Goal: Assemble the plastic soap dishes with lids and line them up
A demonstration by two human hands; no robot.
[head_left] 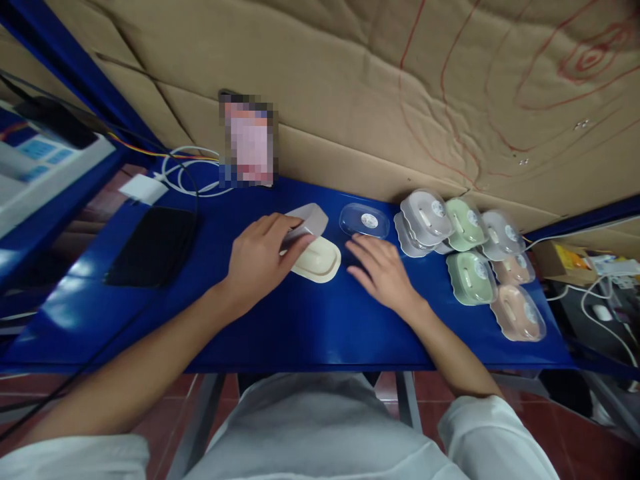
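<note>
Between finger and thumb, my left hand grips a pale greyish plastic container, tilted on its side. Just below it lies a cream oval tray with a raised rim; part of it is hidden behind the hand. My right hand is palm down with its fingers apart, to the right of the cream tray. Its fingertips are close to a clear oval lid with a round white sticker; I cannot tell if they touch. Nothing shows in the right hand.
Several lidded boxes stand at the right: grey ones, green ones and peach ones, some stacked. On the left of the blue table are a black pad, a white adapter and cables. Cardboard walls the back.
</note>
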